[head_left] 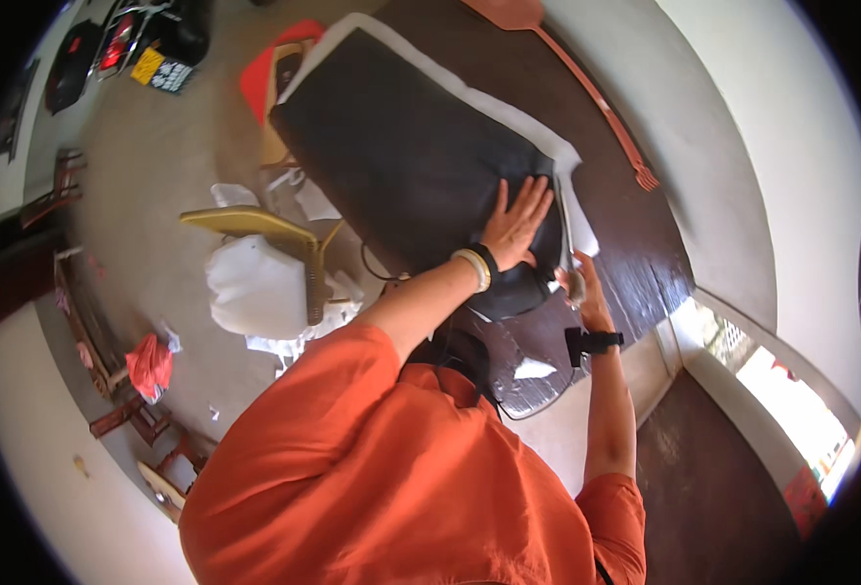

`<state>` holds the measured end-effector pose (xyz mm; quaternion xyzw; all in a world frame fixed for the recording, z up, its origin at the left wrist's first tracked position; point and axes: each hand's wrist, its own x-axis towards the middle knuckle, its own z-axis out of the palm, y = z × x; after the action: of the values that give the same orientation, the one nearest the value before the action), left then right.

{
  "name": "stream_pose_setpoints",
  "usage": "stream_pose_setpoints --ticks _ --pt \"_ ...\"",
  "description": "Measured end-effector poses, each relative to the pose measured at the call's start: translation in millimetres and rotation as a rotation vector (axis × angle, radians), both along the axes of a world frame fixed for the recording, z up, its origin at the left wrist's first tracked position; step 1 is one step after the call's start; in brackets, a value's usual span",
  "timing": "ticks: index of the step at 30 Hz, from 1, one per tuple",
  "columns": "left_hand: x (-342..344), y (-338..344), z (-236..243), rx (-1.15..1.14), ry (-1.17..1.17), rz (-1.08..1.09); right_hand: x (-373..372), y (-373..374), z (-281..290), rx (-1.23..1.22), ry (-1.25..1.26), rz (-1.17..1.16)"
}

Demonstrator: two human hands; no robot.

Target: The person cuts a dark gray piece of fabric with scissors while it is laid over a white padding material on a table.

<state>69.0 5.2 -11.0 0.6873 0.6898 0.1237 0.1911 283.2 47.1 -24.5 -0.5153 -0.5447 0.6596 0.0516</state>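
Note:
A large black sheet of fabric or leather (391, 136) lies over a white layer (489, 103) that shows along its far and right edges. Both rest on a dark brown table (635, 229). My left hand (518, 222) presses flat on the black sheet near its right corner, fingers stretched out. Just right of that corner, my right hand (591, 288) is closed at the sheet's edge. Its fingers curl around something small and greyish that I cannot make out. A small white scrap (534, 369) lies on the table nearer to me.
A red plastic fly swatter (591, 93) lies along the table's far right side by the wall. Left of the table stands a yellowish chair (315, 278) with white material (255, 288) on it. A red bag (150, 366) and wooden furniture are farther left. A motorbike (118, 44) stands at the back left.

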Motion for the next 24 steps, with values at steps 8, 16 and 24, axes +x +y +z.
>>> stream_pose_setpoints --ticks 8,16,24 --pt "-6.1 -1.2 0.4 -0.025 -0.023 0.019 0.9 -1.9 7.2 -0.041 -0.001 0.048" --pt "-33.1 21.5 -8.5 0.103 0.046 0.032 -4.1 0.1 9.8 -0.031 -0.011 0.090" --pt "-34.3 25.2 -15.4 0.064 -0.003 0.015 -27.9 0.3 18.9 0.007 -0.074 -0.043"
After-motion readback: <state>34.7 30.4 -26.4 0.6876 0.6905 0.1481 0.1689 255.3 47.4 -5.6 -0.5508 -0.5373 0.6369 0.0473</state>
